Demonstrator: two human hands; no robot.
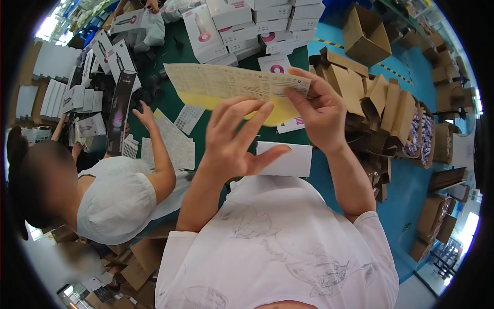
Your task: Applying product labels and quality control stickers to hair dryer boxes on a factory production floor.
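Note:
My right hand pinches the right end of a long sheet of small printed labels on yellow backing, held up over the green table. My left hand is raised just in front of the sheet's lower edge, fingers spread and fingertips touching or almost touching the yellow backing. A white flat box lies on the table below my hands.
A person in a white top sits at my left, one hand on label sheets. White product boxes are stacked at the table's far side. Brown cardboard cartons crowd the right, on a blue floor.

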